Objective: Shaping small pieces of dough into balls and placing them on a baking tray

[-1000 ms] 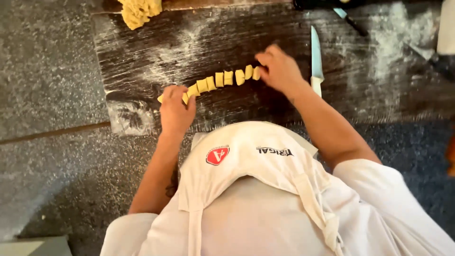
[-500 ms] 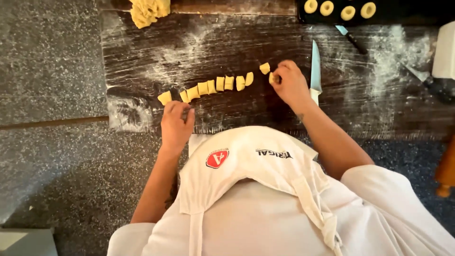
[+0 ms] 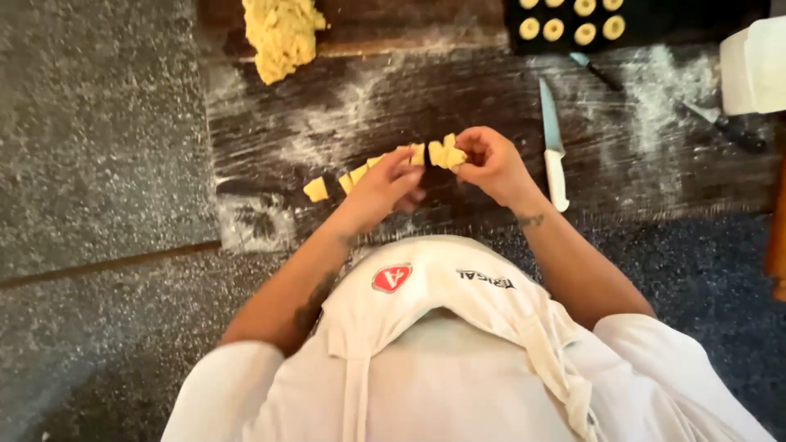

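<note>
- Head view: right hand (image 3: pixel 490 164) is pinching a yellow dough piece (image 3: pixel 448 153) between thumb and fingertips, fingers curled narrow around it.
- Left hand (image 3: pixel 385 184) is closing its fingertips on the next dough cube (image 3: pixel 417 154), just beside the piece in the right hand; the two hands are nearly touching.
- Both hands are working just above the floured dark wooden board (image 3: pixel 270 123), near its middle.
- Row of cut dough cubes (image 3: pixel 354 176) is lying on the board, running left from the left hand; one separate end cube (image 3: pixel 316 189) is sitting a little apart at the far left of the row.
- White-handled knife (image 3: pixel 553 146) is lying flat on the board just right of the right hand, blade pointing away from the person, not touched.
- Lump of yellow dough (image 3: pixel 282 33) is resting at the top edge of the board, well apart from the hands.
- Dark tray (image 3: pixel 655 24) with small dough rings (image 3: pixel 553 29) is sitting at the top right, beyond the knife.
- White block-shaped thing (image 3: pixel 753 65) is showing at the right edge; can't tell what it is.
- Person's white apron (image 3: pixel 442 327) is filling the lower part of the view; board is resting on a grey speckled counter (image 3: pixel 98 164).
</note>
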